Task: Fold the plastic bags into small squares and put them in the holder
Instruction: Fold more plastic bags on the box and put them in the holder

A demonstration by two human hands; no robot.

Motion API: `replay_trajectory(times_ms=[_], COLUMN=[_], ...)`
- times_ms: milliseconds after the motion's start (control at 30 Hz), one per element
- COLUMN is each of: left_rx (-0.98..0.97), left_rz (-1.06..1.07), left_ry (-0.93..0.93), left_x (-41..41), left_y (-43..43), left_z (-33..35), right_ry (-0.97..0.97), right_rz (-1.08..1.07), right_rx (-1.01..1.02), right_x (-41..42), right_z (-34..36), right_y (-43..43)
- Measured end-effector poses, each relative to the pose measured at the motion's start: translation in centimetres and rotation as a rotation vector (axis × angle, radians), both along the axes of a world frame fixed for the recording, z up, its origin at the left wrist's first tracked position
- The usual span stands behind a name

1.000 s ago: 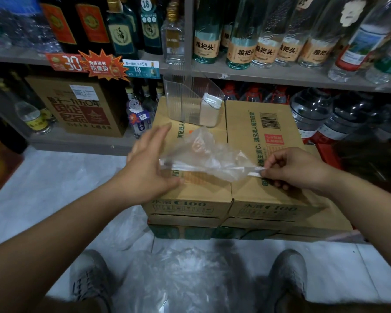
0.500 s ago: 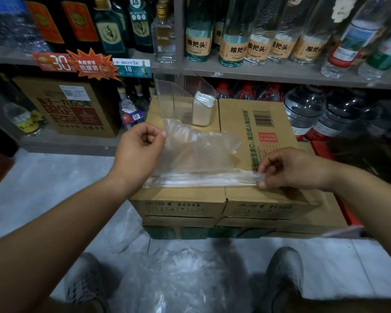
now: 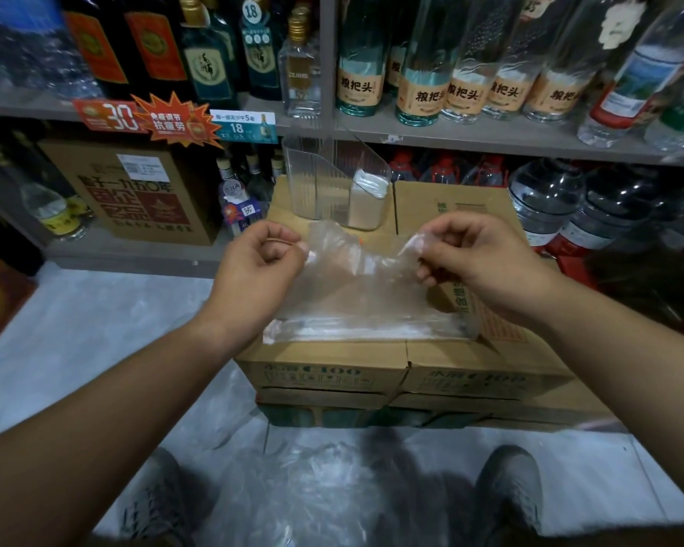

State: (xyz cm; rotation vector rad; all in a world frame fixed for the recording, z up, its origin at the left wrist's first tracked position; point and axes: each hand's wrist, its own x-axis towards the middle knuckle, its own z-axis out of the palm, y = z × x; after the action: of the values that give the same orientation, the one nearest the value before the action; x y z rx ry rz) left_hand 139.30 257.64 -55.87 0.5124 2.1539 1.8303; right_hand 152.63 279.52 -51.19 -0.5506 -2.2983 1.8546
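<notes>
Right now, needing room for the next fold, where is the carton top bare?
Bare: the right carton top, between the holder and the right hand. Crowded: the near middle, under the plastic bag that both it and the left hand pinch.

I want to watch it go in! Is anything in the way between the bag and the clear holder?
Nothing visible. The left hand and right hand pinch the plastic bag; the holder stands right behind it on the boxes, top open.
</notes>
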Motion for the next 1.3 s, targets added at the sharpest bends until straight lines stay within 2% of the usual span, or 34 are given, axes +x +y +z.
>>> replay_trajectory(times_ms=[100,233,467,667,800,933,1067,1200,1300], left_rx=[0.101,0.019,-0.027,-0.165,-0.221,-0.242,-0.263,-0.217,-0.286], left_rz=[-0.088,-0.071,0.059,0.091,0.11,0.148,0.169,0.192,0.171], left_ry=[-0.105,-0.044,-0.122,-0.043,-0.028,-0.048,-0.032,-0.074,0.047], left_x=[0.2,-0.3,-2.7,-3.4,-4.0,-4.7,-4.9,-4.7,-4.0], left_y=[0.2,0.0,-1.0,-1.1,-0.9,-0.6,-0.3,-0.2,-0.3], left_z=[0.3,0.0,-0.8,-1.9,-2.4,-3.2,-3.2,-2.8,-2.4], right_ry=[0.013,-0.054,-0.133,-0.216,-0.24,-0.291,-0.227,-0.173,-0.177], right_rz=[-0.04,-0.012,-0.093,-0.066,-0.145,-0.223,-0.312,-0.37,-0.339], right_rx=[-0.048,-0.085,-0.238,-0.289,-0.161,0.118,0.28,0.331,0.32], right_x=[0.3,0.9,1.8,2.2,1.7,1.1,0.2,-0.5,-0.7], right_z=[0.0,0.1,0.0,-0.6,-1.7,-2.8,-3.7,-4.5,-5.1], right_y=[0.2,1.0,4.8,6.2,6.5,7.0,7.2,7.1,7.1])
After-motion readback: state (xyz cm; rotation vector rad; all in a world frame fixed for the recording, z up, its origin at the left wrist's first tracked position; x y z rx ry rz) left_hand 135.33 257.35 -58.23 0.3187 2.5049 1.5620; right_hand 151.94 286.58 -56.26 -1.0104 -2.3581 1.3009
